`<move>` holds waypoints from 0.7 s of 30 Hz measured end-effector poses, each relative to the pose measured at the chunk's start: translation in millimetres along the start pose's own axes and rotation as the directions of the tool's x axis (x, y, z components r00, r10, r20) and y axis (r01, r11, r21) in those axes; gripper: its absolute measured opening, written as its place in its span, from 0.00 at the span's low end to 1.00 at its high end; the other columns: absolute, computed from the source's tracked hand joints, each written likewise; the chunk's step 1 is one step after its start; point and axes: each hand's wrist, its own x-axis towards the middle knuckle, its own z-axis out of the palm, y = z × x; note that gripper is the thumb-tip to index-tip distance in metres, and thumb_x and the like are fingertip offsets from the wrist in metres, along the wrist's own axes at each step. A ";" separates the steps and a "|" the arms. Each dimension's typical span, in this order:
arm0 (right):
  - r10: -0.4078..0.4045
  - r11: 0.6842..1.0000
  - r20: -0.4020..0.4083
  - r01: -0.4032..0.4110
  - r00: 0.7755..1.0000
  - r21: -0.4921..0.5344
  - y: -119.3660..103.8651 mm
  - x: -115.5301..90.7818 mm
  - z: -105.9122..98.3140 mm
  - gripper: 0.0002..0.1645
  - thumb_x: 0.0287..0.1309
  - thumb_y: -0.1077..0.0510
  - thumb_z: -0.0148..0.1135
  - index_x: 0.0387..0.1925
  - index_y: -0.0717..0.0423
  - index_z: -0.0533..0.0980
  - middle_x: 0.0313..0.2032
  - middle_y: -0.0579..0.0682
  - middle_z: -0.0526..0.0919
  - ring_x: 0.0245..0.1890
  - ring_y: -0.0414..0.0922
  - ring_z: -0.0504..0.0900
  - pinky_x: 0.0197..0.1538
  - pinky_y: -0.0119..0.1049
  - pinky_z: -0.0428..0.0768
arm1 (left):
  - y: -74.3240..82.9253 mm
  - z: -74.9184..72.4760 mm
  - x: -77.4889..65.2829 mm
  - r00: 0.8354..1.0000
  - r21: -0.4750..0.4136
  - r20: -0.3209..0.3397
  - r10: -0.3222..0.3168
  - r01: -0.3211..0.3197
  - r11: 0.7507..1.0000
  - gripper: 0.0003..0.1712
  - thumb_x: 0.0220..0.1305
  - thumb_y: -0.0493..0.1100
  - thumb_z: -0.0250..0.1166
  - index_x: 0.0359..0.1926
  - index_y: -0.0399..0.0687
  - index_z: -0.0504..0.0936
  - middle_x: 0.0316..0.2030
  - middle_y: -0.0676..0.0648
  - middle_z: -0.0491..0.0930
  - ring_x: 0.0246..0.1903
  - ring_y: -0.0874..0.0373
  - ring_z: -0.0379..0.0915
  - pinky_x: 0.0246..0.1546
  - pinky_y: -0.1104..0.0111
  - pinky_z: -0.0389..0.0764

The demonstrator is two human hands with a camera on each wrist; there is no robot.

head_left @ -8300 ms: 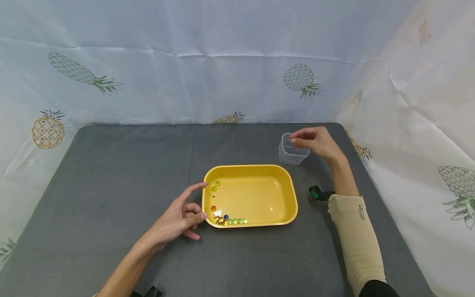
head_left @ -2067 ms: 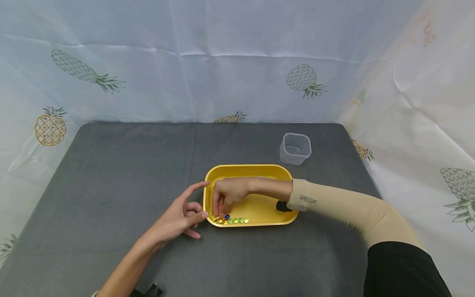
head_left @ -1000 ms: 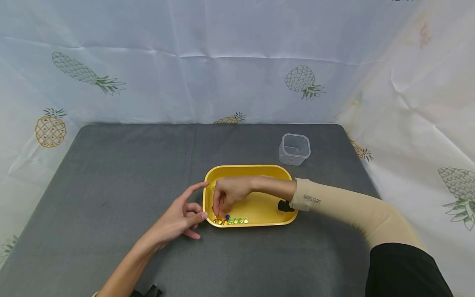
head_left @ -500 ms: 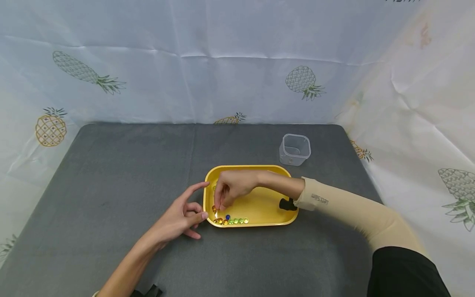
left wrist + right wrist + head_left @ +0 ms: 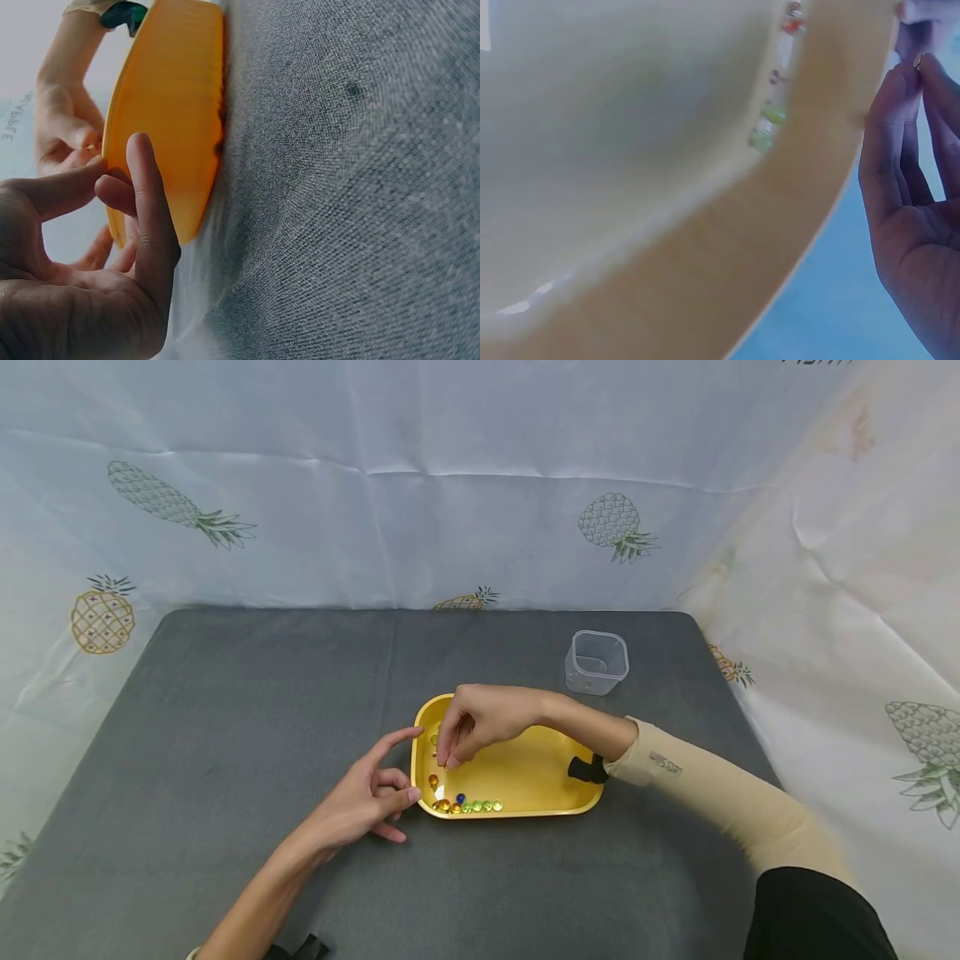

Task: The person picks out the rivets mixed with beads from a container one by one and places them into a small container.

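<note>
A yellow tray [image 5: 517, 777] stands on the table. Along its front edge and left side lie glass beads: green ones [image 5: 477, 807], a blue one [image 5: 461, 797], amber ones [image 5: 444, 807] and an orange one [image 5: 432, 780]. Over the tray's left part, my right hand [image 5: 491, 718] pinches a tiny gold-coloured bead [image 5: 918, 61] between thumb and fingertips; its exact kind is too small to tell. My left hand [image 5: 360, 802] touches the tray's left rim with the spread index finger and thumb. In the left wrist view, the thumb and fingers [image 5: 146, 195] are beside the tray wall [image 5: 169, 112].
Behind the tray at the right is a clear plastic container [image 5: 596, 662] without a lid. A grey cloth [image 5: 285, 693] covers the table. Pineapple-print curtains [image 5: 480, 427] hang behind and at the right side.
My right hand was over the clear container, then came down among the beads in the tray's front left corner. It has since risen back and right, pinching a tiny bead. The left hand stays put.
</note>
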 end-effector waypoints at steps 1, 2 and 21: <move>-0.004 1.000 -0.013 0.004 1.000 0.003 -0.6 -1.8 -1.4 0.07 0.68 0.63 0.74 0.45 0.62 0.90 0.41 0.51 0.94 0.36 0.35 0.88 0.47 0.33 0.91 | 0.0 0.0 0.1 1.000 0.000 0.000 -0.001 0.001 1.000 0.46 0.77 0.37 0.67 0.85 0.63 0.54 0.35 0.47 0.77 0.28 0.59 0.72 0.31 0.52 0.94; -0.009 1.000 -0.025 0.009 1.000 0.008 -1.1 -3.7 -2.7 0.08 0.68 0.63 0.74 0.46 0.62 0.90 0.42 0.51 0.94 0.37 0.36 0.89 0.49 0.35 0.91 | 0.0 0.0 0.2 1.000 0.000 0.000 -0.001 0.001 1.000 0.46 0.77 0.37 0.67 0.85 0.63 0.54 0.35 0.47 0.77 0.28 0.59 0.72 0.31 0.52 0.94; -0.016 0.996 -0.182 0.031 0.983 0.083 -8.8 -30.4 -9.6 0.08 0.68 0.63 0.74 0.46 0.59 0.90 0.45 0.53 0.94 0.46 0.61 0.91 0.55 0.39 0.92 | 1.1 0.8 0.9 1.000 0.005 -0.004 -0.007 0.007 1.000 0.46 0.77 0.37 0.67 0.85 0.63 0.53 0.35 0.47 0.77 0.28 0.60 0.73 0.31 0.52 0.94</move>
